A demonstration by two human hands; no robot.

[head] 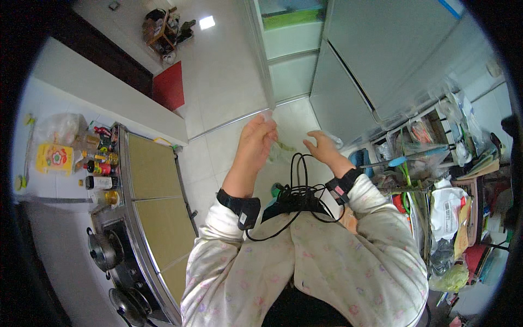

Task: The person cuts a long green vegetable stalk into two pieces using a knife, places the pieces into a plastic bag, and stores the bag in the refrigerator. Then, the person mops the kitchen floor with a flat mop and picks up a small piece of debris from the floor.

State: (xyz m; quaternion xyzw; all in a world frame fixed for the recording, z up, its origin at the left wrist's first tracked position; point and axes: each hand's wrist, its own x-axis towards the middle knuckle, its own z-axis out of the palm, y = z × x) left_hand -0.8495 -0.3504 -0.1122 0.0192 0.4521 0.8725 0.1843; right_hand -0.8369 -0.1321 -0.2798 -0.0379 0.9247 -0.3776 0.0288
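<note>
In the middle of the head view, my left hand [258, 139] is closed on a thin, clear plastic bag [281, 152]. The bag hangs down from it, and something pale green shows inside or behind it. To the right, my right hand [322, 148] is raised with its fingers apart and holds nothing that I can see. Black bands with small boxes sit around both wrists. A coiled black cable [304, 194] hangs in front of my body, below and between the hands.
At left, bottles [100, 182] stand beside a stove with a lidded pot [102, 250]. A grey refrigerator [347, 86] stands at upper right. Shelves at right hold bags and a cabbage [451, 278]. A red mat [169, 86] lies beyond the door track.
</note>
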